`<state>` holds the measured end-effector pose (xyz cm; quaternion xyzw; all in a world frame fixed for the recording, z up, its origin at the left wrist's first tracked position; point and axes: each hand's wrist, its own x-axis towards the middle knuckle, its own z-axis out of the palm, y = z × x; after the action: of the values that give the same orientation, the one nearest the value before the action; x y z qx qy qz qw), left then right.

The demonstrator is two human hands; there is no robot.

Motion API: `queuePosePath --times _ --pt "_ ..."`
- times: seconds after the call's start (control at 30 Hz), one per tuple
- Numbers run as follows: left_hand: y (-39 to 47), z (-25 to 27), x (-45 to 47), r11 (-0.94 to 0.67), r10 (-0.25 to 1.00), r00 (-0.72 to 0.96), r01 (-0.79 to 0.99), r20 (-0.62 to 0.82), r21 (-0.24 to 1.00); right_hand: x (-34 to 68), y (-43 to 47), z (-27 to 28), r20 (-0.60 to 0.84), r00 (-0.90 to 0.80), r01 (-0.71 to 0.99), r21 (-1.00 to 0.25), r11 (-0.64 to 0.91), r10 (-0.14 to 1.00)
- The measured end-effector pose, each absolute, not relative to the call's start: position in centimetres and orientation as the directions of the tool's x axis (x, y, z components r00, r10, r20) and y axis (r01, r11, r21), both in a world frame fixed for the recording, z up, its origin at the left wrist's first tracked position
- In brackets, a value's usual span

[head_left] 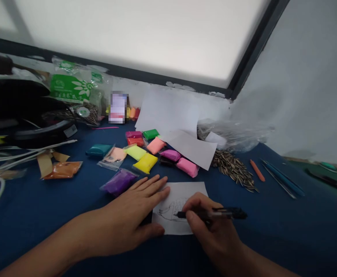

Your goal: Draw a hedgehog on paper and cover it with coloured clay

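Observation:
A small sheet of white paper (185, 188) lies on the blue tabletop, with dark sketched lines on it. My left hand (139, 207) rests flat with its fingers stretched, thumb and index finger over the paper's left edge. A black pen (228, 212) is pinched in my right hand (214, 227), its tip at the drawn lines. Part of the drawing is hidden behind the right fingers. Just beyond my left fingertips lies a purple clay packet (119, 182). Past the paper are a yellow packet (145, 163) and a pink packet (187, 167).
Larger white sheets (168, 111) lean at the back. Sunflower seeds (233, 169) are heaped right of them, near an orange stick (257, 170) and blue tweezers (284, 177). White cables (26, 152), a green seed bag (72, 86) and an orange-brown packet (64, 169) occupy the left.

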<state>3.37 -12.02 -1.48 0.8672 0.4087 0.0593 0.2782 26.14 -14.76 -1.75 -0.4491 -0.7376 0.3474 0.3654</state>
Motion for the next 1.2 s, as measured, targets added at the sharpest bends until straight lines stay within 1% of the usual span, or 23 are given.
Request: queuePosePath --times 0.2,0.37,0.53,0.63,0.73,0.83,0.93,1.07,1.2 --pt "-12.2 -1.7 3.3 -0.53 0.73 0.67 0.68 -0.135 0.508 27.2 -15.1 -2.1 0.201 -0.348 0.42 -0.84 0.345 0.915" --pt "-12.1 -1.8 3.2 -0.543 0.731 0.675 0.663 -0.098 0.515 27.6 -15.5 -2.5 0.192 -0.35 0.451 -0.824 0.344 0.917" --pt "-12.1 -1.7 3.2 -0.55 0.733 0.676 0.652 -0.072 0.522 27.7 -15.6 -2.5 0.224 -0.341 0.463 -0.805 0.37 0.913" --pt "-12.1 -1.7 3.2 -0.547 0.733 0.675 0.66 -0.086 0.516 28.1 -15.7 -2.4 0.253 -0.324 0.499 -0.773 0.392 0.911" --pt "-12.1 -1.8 3.2 -0.548 0.736 0.673 0.651 -0.067 0.526 28.4 -15.8 -2.2 0.295 -0.298 0.527 -0.742 0.414 0.908" --pt "-12.2 -1.7 3.2 -0.547 0.734 0.673 0.664 -0.089 0.51 28.5 -15.8 -2.1 0.318 -0.299 0.534 -0.726 0.434 0.9" --pt "-12.2 -1.5 3.2 -0.54 0.731 0.671 0.681 -0.127 0.495 28.3 -15.7 -2.2 0.291 -0.304 0.528 -0.741 0.415 0.907" --pt "-12.2 -1.5 3.1 -0.527 0.737 0.666 0.673 -0.114 0.519 28.1 -15.6 -2.2 0.236 -0.316 0.504 -0.779 0.373 0.919" --pt "-12.1 -1.6 3.2 -0.54 0.737 0.669 0.67 -0.1 0.509 28.0 -15.7 -2.2 0.193 -0.325 0.502 -0.794 0.342 0.926"
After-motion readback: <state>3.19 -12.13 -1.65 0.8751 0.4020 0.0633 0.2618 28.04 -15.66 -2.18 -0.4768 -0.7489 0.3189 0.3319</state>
